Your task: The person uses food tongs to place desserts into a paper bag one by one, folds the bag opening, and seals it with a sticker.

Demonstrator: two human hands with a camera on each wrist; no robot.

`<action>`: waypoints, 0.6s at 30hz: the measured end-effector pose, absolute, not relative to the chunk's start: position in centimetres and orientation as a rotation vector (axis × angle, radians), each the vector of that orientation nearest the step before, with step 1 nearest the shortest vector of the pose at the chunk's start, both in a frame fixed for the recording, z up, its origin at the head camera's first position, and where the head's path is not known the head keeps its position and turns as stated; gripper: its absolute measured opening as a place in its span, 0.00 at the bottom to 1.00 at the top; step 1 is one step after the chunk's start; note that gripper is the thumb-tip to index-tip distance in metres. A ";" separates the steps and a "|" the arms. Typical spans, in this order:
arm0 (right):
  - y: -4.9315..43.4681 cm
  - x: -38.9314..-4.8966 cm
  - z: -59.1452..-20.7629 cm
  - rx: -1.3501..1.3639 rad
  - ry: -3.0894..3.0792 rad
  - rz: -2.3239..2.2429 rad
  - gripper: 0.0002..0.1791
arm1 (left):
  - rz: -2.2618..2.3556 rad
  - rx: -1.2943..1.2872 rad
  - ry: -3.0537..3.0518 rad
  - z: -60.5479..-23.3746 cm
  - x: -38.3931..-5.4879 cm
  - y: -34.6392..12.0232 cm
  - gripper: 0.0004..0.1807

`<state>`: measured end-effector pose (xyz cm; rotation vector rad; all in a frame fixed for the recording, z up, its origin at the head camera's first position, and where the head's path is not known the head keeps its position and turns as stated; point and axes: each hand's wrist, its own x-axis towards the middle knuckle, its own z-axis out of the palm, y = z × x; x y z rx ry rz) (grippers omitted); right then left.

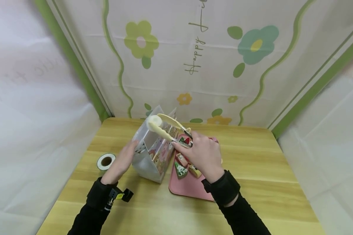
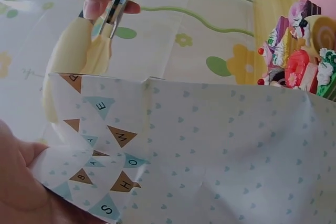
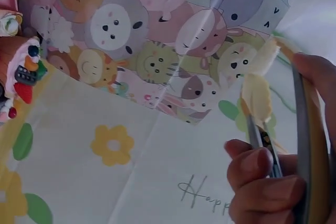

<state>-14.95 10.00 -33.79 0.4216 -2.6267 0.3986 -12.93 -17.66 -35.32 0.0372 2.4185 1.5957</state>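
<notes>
Right fingers (image 1: 198,137) curl around the tongs (image 1: 174,123); left hand (image 1: 123,160) touches the bag (image 1: 147,166).

Wooden table (image 1: 253,182), 1 pink tray (image 1: 188,187), 1 printed bag (image 1: 145,164), 1 roll (image 1: 99,161), possibly tape

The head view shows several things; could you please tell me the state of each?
Tongs: held in the right grip, parted around a white round item
Paper gift bag: standing, open at the top
Left grip: touching the bag
Tape roll: lying flat, hole upward
Pink tray: flat, loaded with miniature cakes
</notes>
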 end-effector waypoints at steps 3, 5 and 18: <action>9.6 -14.9 -33.3 0.424 -2.631 0.263 0.37 | 1.623 0.030 2.398 -35.4 -12.9 -17.6 0.41; 9.4 -14.7 -32.8 0.423 -2.629 0.183 0.37 | 1.640 0.019 2.387 -35.4 -12.8 -17.5 0.41; 8.9 -13.8 -30.9 0.342 -2.756 0.263 0.41 | 1.824 -0.106 2.324 -36.0 -12.3 -16.3 0.41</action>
